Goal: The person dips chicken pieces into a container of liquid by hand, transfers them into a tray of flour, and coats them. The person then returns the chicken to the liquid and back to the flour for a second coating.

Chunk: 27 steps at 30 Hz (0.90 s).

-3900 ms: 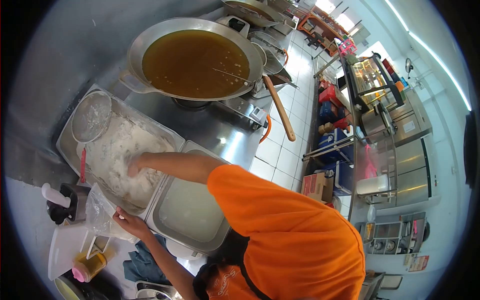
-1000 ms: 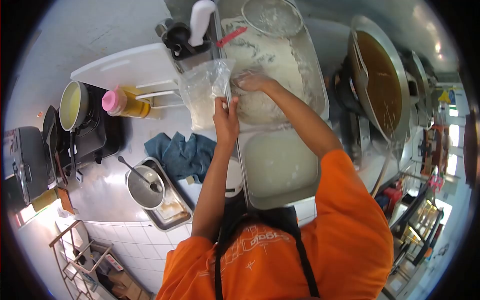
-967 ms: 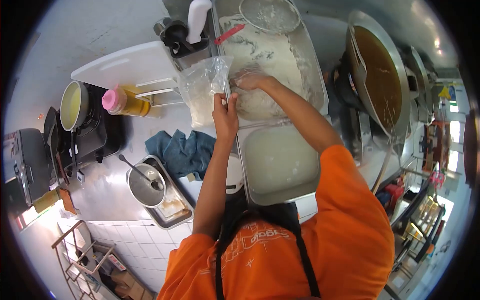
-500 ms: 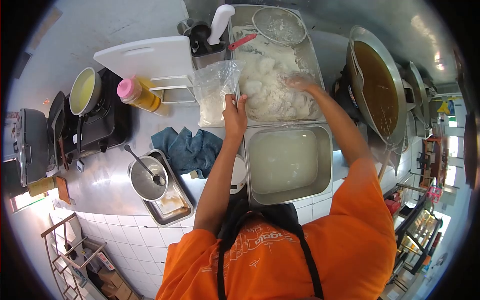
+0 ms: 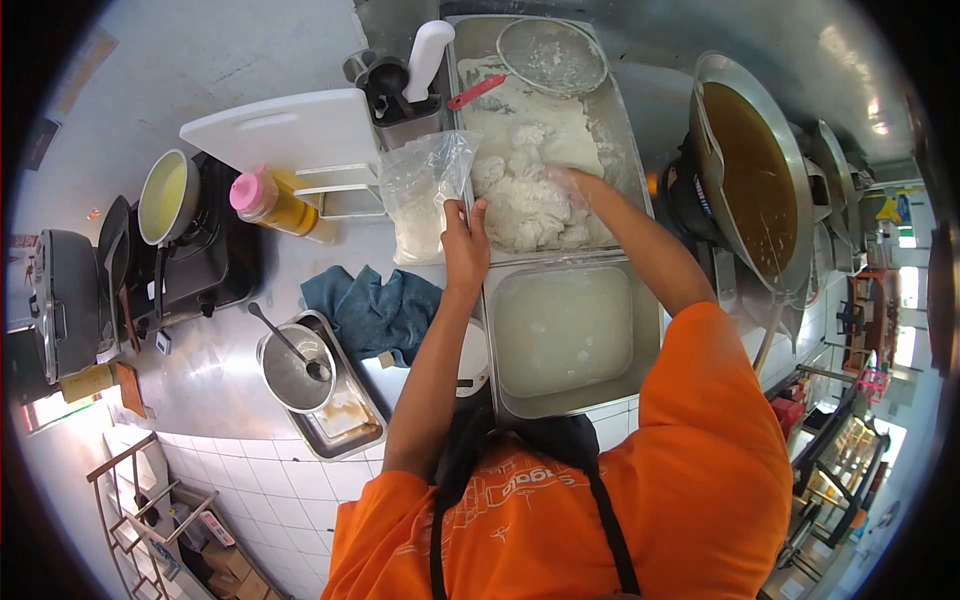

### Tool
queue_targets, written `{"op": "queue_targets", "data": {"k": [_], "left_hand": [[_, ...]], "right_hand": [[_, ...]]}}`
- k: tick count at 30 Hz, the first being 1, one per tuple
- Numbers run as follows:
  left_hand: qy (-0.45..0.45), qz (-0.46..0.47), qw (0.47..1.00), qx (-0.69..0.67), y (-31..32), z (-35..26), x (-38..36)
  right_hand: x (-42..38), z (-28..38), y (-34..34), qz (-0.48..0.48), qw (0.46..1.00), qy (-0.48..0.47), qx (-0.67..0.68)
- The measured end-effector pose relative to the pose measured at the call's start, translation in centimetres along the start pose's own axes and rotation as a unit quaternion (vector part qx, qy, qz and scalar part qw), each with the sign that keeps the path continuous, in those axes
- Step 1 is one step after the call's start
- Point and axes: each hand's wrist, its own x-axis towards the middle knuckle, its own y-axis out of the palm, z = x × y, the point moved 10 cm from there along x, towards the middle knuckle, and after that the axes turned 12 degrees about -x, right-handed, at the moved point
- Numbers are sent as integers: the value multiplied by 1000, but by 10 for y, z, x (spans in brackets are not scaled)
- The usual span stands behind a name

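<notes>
A deep metal tray holds white flour and clumpy, flour-coated pieces. My left hand grips the tray's left rim, close beside a clear plastic bag of white powder. Over the right part of the flour pile is my right hand, dusted white and blurred; its fingers are hard to make out against the coating. A round mesh strainer with a red handle rests at the tray's far end. Nearest my body, a second metal pan contains cloudy pale liquid.
On the right stands a large wok of brown oil. Left of my arm lie a blue cloth and a metal pot with a ladle, on a small tray. Farther left are a pink-capped bottle and a saucepan on a stove.
My right hand has moved left and nearer to me over the flour, and the clumps are pushed into a different heap. My left hand stays at the rim.
</notes>
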Motion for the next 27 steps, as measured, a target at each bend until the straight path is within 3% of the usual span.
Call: {"op": "queue_targets", "data": {"k": [2,5,7,8,9,10,11,14,17,19,21,23,24,25,26,27], "left_hand": [[-9,18,1000,-9,2,2,-1],[3,10,1000,21,1,2,-1],[9,-14,998,64,-1,16,3],[53,-29,996,67,-2,20,5],[-1,-2,998,63,1,19,4],[59,-7,998,33,3,7,2],[50,-10,998,30,3,3,-1],[61,5,998,13,7,12,1],[91,9,996,20,5,6,5],[36,40,997,48,7,13,4],[45,35,997,49,7,11,2],[42,32,998,43,5,16,5],[120,-20,990,78,0,28,9],[99,-3,993,70,1,32,10],[14,13,999,46,2,21,4],[-45,17,997,65,1,19,2]], "right_hand": [[-9,8,-1,14,997,-5,80],[-6,11,-57,-28,981,-52,184],[-6,-9,-71,-38,994,-38,99],[-9,-28,-70,-32,998,-21,56],[-13,-46,-63,-17,999,-3,27],[-16,-58,-48,4,1000,7,9],[-18,-65,-28,29,999,10,11],[-23,-45,16,58,996,-10,63],[-20,-11,28,21,986,-56,155],[-27,20,20,-16,963,-119,242],[-38,41,5,29,921,-187,342],[11,-28,-60,-151,958,-185,162],[-3,-34,-71,-147,983,-109,10],[-13,-46,-56,6,994,-104,41],[-18,-64,-52,39,999,24,2],[-40,-61,-43,2,990,104,-93]]}}
